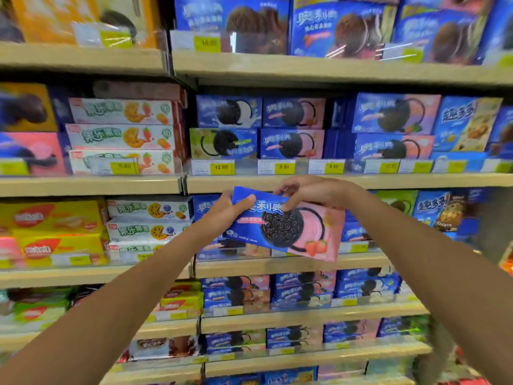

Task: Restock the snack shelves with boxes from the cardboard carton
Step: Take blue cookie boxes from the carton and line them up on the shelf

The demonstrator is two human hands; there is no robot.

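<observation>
While arms stretch forward, left grip [225, 215] clasps tilted cookie box [294, 232], right grip [308, 191] pinches top edge.

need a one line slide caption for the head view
Both hands, left hand and right hand, hold a blue-and-pink strawberry cookie box tilted before stocked snack shelves.
</observation>
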